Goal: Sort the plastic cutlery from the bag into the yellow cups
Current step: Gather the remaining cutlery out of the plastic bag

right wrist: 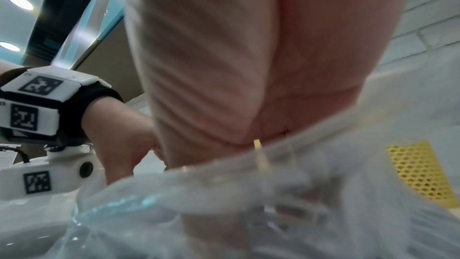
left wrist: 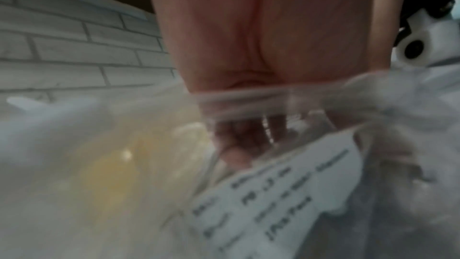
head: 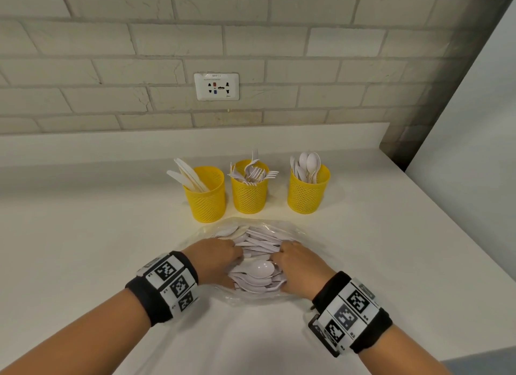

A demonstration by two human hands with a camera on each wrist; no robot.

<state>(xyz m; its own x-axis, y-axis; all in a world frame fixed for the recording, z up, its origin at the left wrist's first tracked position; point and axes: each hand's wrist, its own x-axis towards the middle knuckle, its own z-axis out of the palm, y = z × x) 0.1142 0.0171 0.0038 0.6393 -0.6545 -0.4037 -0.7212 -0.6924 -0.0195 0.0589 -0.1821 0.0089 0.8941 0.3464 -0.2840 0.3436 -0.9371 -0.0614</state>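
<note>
A clear plastic bag full of white plastic cutlery lies on the white counter in front of three yellow mesh cups. The left cup holds knives, the middle cup forks, and the right cup spoons. My left hand and right hand flank the bag's mouth, and their curled fingers hook over its rim into the pile. A white spoon lies exposed between them. In the left wrist view the bag rim crosses my palm, with the fingers behind the film.
A brick wall with a socket plate runs behind the cups. The counter ends at a wall corner on the right. A white printed label is on the bag. One yellow cup shows past my right hand.
</note>
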